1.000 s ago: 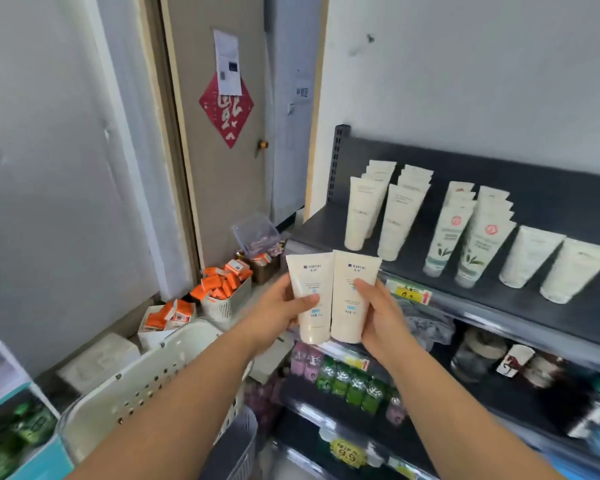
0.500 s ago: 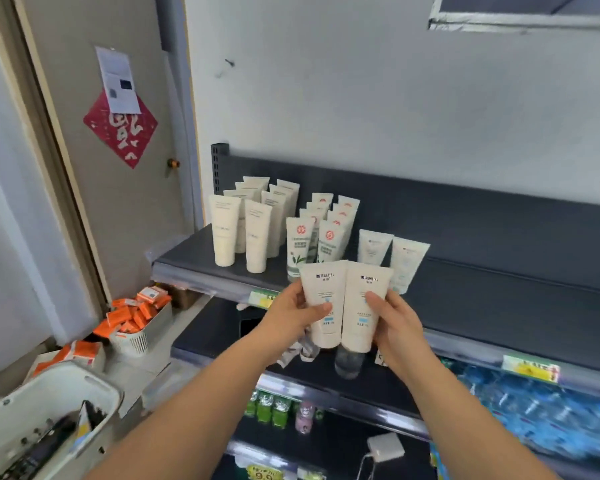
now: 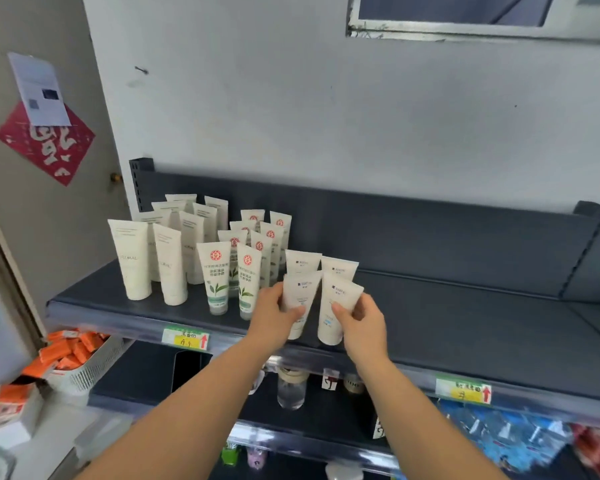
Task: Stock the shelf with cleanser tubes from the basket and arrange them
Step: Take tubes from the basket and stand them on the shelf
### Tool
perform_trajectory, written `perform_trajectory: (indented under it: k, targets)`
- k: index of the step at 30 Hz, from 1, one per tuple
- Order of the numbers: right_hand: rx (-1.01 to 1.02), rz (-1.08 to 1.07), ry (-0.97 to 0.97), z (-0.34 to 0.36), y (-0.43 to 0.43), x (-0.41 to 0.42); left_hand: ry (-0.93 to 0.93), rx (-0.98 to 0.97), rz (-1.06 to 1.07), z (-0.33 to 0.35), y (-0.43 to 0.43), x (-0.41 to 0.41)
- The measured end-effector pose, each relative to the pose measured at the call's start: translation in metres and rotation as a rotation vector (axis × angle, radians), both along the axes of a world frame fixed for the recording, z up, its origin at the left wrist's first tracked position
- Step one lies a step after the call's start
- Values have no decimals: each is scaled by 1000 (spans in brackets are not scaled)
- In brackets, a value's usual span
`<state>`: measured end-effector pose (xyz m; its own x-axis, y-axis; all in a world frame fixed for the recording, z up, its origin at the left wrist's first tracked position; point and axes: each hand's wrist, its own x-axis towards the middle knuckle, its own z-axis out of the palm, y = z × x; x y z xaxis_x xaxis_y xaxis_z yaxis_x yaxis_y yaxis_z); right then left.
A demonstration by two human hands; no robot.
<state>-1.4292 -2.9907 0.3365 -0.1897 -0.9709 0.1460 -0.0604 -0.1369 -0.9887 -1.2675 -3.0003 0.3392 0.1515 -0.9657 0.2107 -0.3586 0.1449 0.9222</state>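
Where you are stocking: the dark shelf (image 3: 465, 306), bare across its right half, with upright tubes on its left half.
Standing stock: plain white tubes (image 3: 130, 265) sit toward the left edge, with green-leaf tubes (image 3: 217, 275) beside them. Two blue-label tubes (image 3: 340, 268) stand just behind your hands.
Held stock: the left cleanser tube (image 3: 300, 296) and the right cleanser tube (image 3: 338, 306) are cap down and close to the front edge, directly in front of the blue-label pair. I cannot tell whether their caps touch the shelf yet.
Hands: your left hand (image 3: 272, 317) grips the left cleanser tube and your right hand (image 3: 364, 320) grips the right one. They are apart, each clamped on its own tube.
Risk: the left cleanser tube is tilted, so if you release it before the cap sits flat it will likely tip into the green-leaf tubes. If you push back too hard, you could topple the blue-label pair. Both tubes are close enough to the front edge to fall off.
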Motion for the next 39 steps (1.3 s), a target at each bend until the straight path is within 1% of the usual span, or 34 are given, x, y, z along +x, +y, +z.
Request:
perform_trajectory:
  k: [2, 4, 6, 9, 16, 19, 21, 24, 26, 28, 30, 32, 36, 39]
  targets:
    - [3, 17, 80, -7, -3, -2, 37, 27, 20, -6, -4, 4]
    - [1, 19, 141, -11, -6, -6, -8, 62, 28, -11, -8, 10]
    - [7, 14, 177, -12, -10, -8, -50, 83, 18, -14, -11, 14]
    - [26, 29, 220, -11, -16, -5, -51, 85, 33, -17, -17, 10]
    - [66, -22, 313, -11, -27, 3, -121, 113, 76, -27, -32, 0]
    - [146, 10, 415, -15, -21, 1, -132, 160, 35, -28, -20, 1]
    - [190, 11, 526, -21, -11, 0, -146, 159, 26, -30, -11, 9]
    - [143, -43, 732, -31, 6, 3, -228, 152, 27, -30, 8, 28]
    - [70, -62, 849, -38, 16, 9, -292, 138, -25, -34, 20, 44]
    - [70, -46, 1001, -43, 27, 21, -371, 139, -78, -34, 33, 62]
    - [107, 16, 1172, -44, 37, 39, -523, 150, -127, -35, 44, 83]
    - [126, 122, 1295, -41, 47, 66, -695, 152, -157, -39, 57, 110]
    - [95, 314, 1384, -39, 63, 135, -909, 226, -168, -49, 84, 180]
    - [38, 385, 1380, -36, 71, 194, -966, 269, -120, -52, 106, 241]
